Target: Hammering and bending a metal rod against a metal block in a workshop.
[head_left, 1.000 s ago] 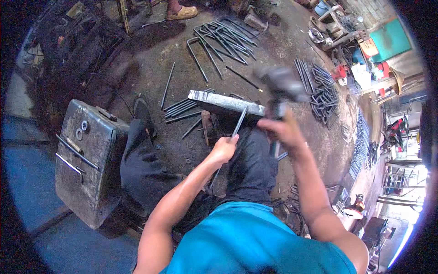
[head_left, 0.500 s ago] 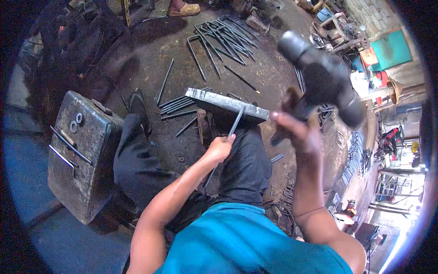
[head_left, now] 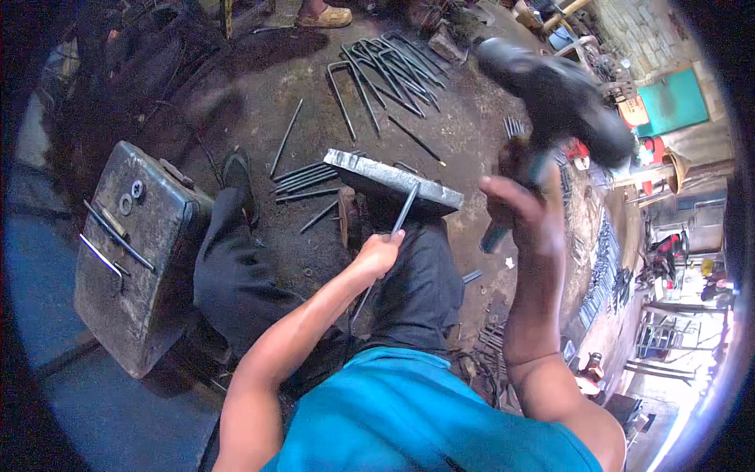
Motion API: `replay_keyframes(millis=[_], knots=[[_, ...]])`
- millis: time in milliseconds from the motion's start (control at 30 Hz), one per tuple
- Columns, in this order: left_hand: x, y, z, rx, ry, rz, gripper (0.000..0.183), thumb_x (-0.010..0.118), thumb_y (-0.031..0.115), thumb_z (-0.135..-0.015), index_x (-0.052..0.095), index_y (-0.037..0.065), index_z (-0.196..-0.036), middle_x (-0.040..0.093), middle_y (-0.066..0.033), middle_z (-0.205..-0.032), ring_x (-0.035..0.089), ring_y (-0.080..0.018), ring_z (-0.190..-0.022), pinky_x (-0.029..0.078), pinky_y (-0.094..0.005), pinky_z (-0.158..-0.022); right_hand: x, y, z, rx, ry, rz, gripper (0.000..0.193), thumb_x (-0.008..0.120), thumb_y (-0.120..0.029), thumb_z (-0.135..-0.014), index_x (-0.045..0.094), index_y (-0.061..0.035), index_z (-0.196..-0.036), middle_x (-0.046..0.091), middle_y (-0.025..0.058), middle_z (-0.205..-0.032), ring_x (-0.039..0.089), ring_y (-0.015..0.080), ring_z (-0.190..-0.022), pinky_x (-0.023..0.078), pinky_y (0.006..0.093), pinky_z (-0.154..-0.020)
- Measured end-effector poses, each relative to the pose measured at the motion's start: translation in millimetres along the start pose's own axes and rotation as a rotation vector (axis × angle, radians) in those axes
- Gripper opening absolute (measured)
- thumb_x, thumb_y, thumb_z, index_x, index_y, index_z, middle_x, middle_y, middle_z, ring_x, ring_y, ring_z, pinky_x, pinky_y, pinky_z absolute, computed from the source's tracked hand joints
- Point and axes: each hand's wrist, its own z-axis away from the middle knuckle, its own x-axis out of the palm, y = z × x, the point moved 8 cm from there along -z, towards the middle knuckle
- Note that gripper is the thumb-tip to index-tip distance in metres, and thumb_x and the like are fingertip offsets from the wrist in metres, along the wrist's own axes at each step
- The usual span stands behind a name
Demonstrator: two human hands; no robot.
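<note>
My left hand (head_left: 377, 256) is closed around a thin metal rod (head_left: 405, 209). The rod's far end lies on the top edge of a flat-topped steel anvil block (head_left: 370, 167), and its other end slants down past my wrist. Up to the right, my right hand (head_left: 525, 206) grips a hammer (head_left: 562, 98) by its handle. The big dark hammer head is raised clear of the block and smeared by motion. A wooden piece (head_left: 347, 216) stands beside the block, close to my knee.
Several bent U-shaped rods (head_left: 385, 71) lie beyond the block, and straight rods (head_left: 305, 179) lie left of it. A worn metal box (head_left: 130, 267) at left carries washers (head_left: 126, 203) and short rods. Another person's shoe (head_left: 330, 17) shows at the top.
The hammer head has swung, its right end now higher than before. My right hand has shifted slightly right. My left hand and the rod keep nearly the same place on the block.
</note>
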Motion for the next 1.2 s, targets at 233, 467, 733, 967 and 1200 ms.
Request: replay_keyframes(millis=[233, 467, 733, 967, 1200], knots=[[10.5, -3.6, 4.7, -0.06, -0.105, -0.07, 0.057, 0.047, 0.05, -0.091, 0.062, -0.003, -0.078, 0.056, -0.0105, -0.058, 0.053, -0.0222, -0.046, 0.04, -0.0382, -0.044, 14.5, 225.5, -18.8, 0.393, 0.029, 0.377, 0.013, 0.068, -0.002, -0.066, 0.056, -0.0013, -0.071, 0.051, 0.0039, -0.056, 0.049, 0.0136, -0.043, 0.038, 0.0295, -0.04], [32.4, -14.5, 18.0, 0.002, -0.076, -0.09, 0.058, 0.046, 0.047, -0.093, 0.063, -0.008, -0.091, 0.064, -0.0219, -0.076, 0.065, -0.0332, -0.072, 0.049, -0.0411, -0.068, 14.6, 46.0, -24.0, 0.074, 0.059, 0.039, 0.021, 0.072, -0.008, -0.069, 0.053, -0.005, -0.076, 0.051, 0.0012, -0.059, 0.047, 0.0111, -0.045, 0.034, 0.0259, -0.039], [3.7, 8.7, 6.0, 0.0, -0.016, 0.066, 0.055, 0.041, 0.046, -0.096, 0.063, -0.005, -0.09, 0.053, -0.0085, -0.055, 0.052, -0.0229, -0.047, 0.041, -0.0391, -0.051, 7.0, 14.6, 6.8, -0.076, 0.176, -0.138, 0.032, 0.065, -0.004, -0.071, 0.048, -0.0054, -0.098, 0.048, 0.0021, -0.068, 0.048, 0.0121, -0.054, 0.04, 0.025, -0.048], [17.9, -3.8, 3.4, 0.011, -0.059, 0.084, 0.054, 0.039, 0.05, -0.095, 0.057, 0.002, -0.079, 0.049, -0.0038, -0.058, 0.049, -0.0172, -0.05, 0.04, -0.0354, -0.047, 25.9, 183.3, -7.2, 0.419, 0.018, -0.076, 0.018, 0.068, -0.001, -0.068, 0.052, -0.0073, -0.07, 0.048, -0.0002, -0.053, 0.043, 0.01, -0.038, 0.032, 0.026, -0.037], [13.0, -6.6, 0.5, -0.021, -0.105, 0.23, 0.048, 0.037, 0.049, -0.097, 0.044, 0.012, -0.068, 0.035, 0.0019, -0.05, 0.033, -0.0118, -0.038, 0.027, -0.0303, -0.036, -0.4, 9.9, -0.4, -0.02, 0.12, -0.092, 0.026, 0.071, -0.006, -0.067, 0.056, -0.0028, -0.086, 0.053, 0.0008, -0.066, 0.051, 0.0109, -0.054, 0.039, 0.027, -0.043]])
